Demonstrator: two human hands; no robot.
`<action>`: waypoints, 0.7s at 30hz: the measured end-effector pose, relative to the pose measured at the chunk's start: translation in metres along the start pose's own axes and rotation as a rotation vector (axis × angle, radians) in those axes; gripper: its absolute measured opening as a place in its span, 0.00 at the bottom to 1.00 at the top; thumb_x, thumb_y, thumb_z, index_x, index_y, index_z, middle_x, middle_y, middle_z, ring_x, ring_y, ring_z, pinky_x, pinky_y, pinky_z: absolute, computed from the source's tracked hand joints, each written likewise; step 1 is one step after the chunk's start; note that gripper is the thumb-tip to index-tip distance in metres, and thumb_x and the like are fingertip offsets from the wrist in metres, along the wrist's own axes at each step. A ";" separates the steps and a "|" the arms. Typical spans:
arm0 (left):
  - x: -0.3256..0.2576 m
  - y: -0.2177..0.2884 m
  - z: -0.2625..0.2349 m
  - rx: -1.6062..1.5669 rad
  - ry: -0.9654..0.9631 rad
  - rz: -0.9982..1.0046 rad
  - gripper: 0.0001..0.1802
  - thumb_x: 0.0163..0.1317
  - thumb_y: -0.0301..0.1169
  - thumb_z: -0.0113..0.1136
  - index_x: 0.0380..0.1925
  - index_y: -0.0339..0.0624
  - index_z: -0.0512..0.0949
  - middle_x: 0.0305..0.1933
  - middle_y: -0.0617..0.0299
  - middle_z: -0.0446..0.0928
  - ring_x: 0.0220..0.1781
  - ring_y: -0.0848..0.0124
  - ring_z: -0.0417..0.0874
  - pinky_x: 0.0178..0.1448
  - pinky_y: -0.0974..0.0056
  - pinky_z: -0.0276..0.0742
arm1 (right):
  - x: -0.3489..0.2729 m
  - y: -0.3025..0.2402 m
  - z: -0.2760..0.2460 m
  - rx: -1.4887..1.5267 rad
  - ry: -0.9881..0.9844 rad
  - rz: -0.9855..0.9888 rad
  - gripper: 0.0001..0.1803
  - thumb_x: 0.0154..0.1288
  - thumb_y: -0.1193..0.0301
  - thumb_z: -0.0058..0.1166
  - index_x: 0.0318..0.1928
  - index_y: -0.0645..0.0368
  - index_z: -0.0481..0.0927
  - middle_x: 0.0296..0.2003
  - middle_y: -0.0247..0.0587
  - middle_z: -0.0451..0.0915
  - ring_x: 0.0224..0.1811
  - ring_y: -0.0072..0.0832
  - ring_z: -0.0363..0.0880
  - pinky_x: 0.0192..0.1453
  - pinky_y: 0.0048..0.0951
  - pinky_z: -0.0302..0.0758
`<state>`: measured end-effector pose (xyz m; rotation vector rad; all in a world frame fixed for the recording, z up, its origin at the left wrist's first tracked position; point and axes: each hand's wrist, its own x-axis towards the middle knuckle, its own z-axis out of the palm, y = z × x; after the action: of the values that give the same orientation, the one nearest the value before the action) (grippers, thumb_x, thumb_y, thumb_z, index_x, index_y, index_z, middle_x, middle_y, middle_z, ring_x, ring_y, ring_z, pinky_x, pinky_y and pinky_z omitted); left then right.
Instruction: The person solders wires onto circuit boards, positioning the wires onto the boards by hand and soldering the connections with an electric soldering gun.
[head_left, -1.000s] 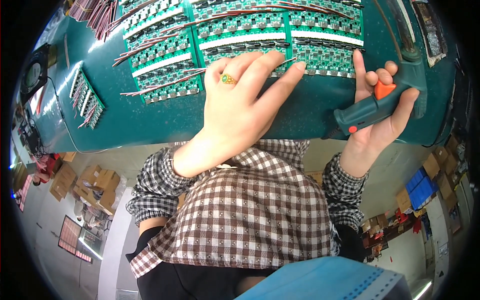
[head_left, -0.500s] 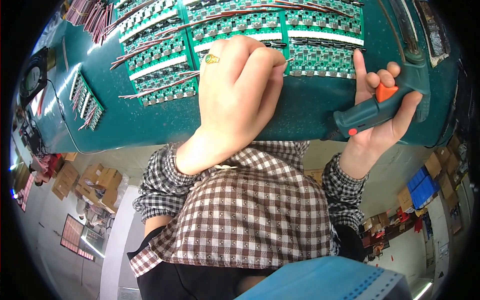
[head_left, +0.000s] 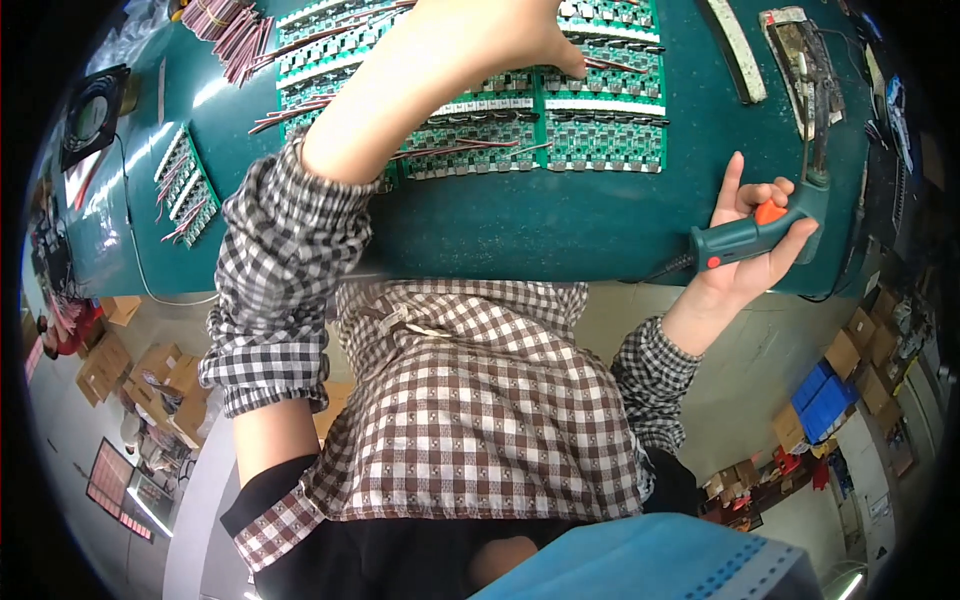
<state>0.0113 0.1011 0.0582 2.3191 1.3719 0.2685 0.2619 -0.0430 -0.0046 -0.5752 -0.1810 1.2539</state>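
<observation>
Looking partway: wires (head_left: 480,146) are crossing some rows; right panel (head_left: 605,155) is showing none nearest. Counting three panels on table (head_left: 500,230), another panel (head_left: 190,195) at left, one bundle (head_left: 225,28) far left, one tool (head_left: 745,240). Right hand (head_left: 740,280) is clamping tool; left hand (head_left: 505,30), over panels: grip cropped, can't tell.

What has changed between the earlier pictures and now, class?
The left hand has moved forward across the circuit-board panels; its fingers are partly out of view, so any hold cannot be told. The right hand has shifted right, away from the panels, still gripping the soldering gun. The panels lie as before.
</observation>
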 end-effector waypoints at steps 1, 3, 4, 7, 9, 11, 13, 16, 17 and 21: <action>-0.001 -0.006 0.003 0.043 0.021 -0.030 0.31 0.35 0.39 0.75 0.38 0.37 0.70 0.40 0.49 0.70 0.45 0.52 0.73 0.48 0.54 0.69 | 0.001 0.006 -0.003 0.037 -0.007 0.016 0.22 0.61 0.60 0.58 0.43 0.65 0.68 0.32 0.38 0.76 0.39 0.33 0.79 0.72 0.52 0.53; -0.002 -0.021 0.008 -0.053 0.062 0.059 0.32 0.34 0.40 0.76 0.38 0.38 0.70 0.39 0.49 0.70 0.46 0.52 0.73 0.49 0.54 0.68 | 0.003 0.006 -0.003 0.027 -0.005 -0.003 0.22 0.60 0.60 0.58 0.43 0.65 0.68 0.32 0.38 0.77 0.39 0.32 0.79 0.71 0.52 0.54; -0.001 -0.024 0.006 -0.152 0.093 0.146 0.33 0.33 0.41 0.76 0.39 0.38 0.70 0.39 0.50 0.71 0.46 0.52 0.73 0.50 0.54 0.68 | 0.004 0.005 -0.003 0.016 0.007 -0.020 0.22 0.60 0.60 0.59 0.43 0.64 0.68 0.32 0.37 0.77 0.39 0.32 0.79 0.70 0.51 0.56; 0.008 -0.020 0.004 -0.109 0.047 0.143 0.34 0.32 0.42 0.77 0.39 0.39 0.70 0.39 0.50 0.71 0.47 0.53 0.73 0.51 0.54 0.68 | 0.005 0.005 -0.007 -0.027 0.018 -0.067 0.25 0.62 0.52 0.54 0.44 0.62 0.69 0.32 0.36 0.78 0.37 0.28 0.79 0.66 0.50 0.63; 0.018 -0.010 0.000 0.037 -0.039 0.006 0.35 0.33 0.43 0.76 0.39 0.38 0.70 0.40 0.49 0.72 0.46 0.52 0.73 0.50 0.53 0.69 | 0.004 0.004 -0.006 -0.007 0.029 -0.071 0.24 0.61 0.56 0.57 0.44 0.63 0.69 0.33 0.36 0.78 0.38 0.28 0.79 0.67 0.49 0.63; 0.012 -0.016 0.003 -0.143 0.127 0.121 0.35 0.33 0.45 0.76 0.38 0.37 0.70 0.39 0.48 0.72 0.45 0.52 0.74 0.49 0.54 0.70 | 0.004 0.004 -0.004 0.016 0.031 -0.076 0.22 0.60 0.59 0.59 0.44 0.64 0.69 0.34 0.36 0.78 0.39 0.28 0.79 0.68 0.49 0.62; 0.028 -0.015 0.009 0.035 0.046 0.000 0.36 0.33 0.47 0.75 0.38 0.36 0.71 0.40 0.47 0.73 0.45 0.52 0.75 0.49 0.54 0.71 | 0.004 0.005 -0.004 0.015 0.037 -0.082 0.23 0.60 0.58 0.59 0.44 0.64 0.69 0.34 0.36 0.78 0.39 0.28 0.79 0.66 0.48 0.64; 0.030 -0.009 0.008 0.050 0.027 -0.044 0.35 0.32 0.46 0.75 0.38 0.37 0.71 0.40 0.47 0.73 0.47 0.52 0.75 0.50 0.54 0.71 | 0.005 0.006 -0.008 -0.001 0.020 -0.081 0.23 0.61 0.55 0.56 0.44 0.62 0.69 0.33 0.35 0.78 0.37 0.27 0.79 0.63 0.46 0.68; 0.016 -0.008 0.013 0.105 0.270 0.091 0.36 0.32 0.45 0.75 0.40 0.38 0.70 0.40 0.46 0.73 0.47 0.52 0.75 0.50 0.54 0.71 | 0.005 0.007 -0.008 -0.004 0.048 -0.085 0.24 0.62 0.52 0.54 0.44 0.60 0.69 0.33 0.34 0.78 0.36 0.27 0.79 0.61 0.45 0.70; 0.040 -0.006 -0.005 0.123 -0.034 -0.032 0.39 0.30 0.47 0.76 0.41 0.37 0.70 0.42 0.45 0.74 0.48 0.51 0.75 0.51 0.54 0.71 | 0.007 0.006 -0.012 0.040 0.055 -0.067 0.23 0.62 0.52 0.54 0.44 0.60 0.69 0.32 0.33 0.77 0.36 0.27 0.79 0.59 0.44 0.72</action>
<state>0.0243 0.1392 0.0578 2.3870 1.4452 0.1373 0.2644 -0.0391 -0.0186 -0.5645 -0.1279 1.1734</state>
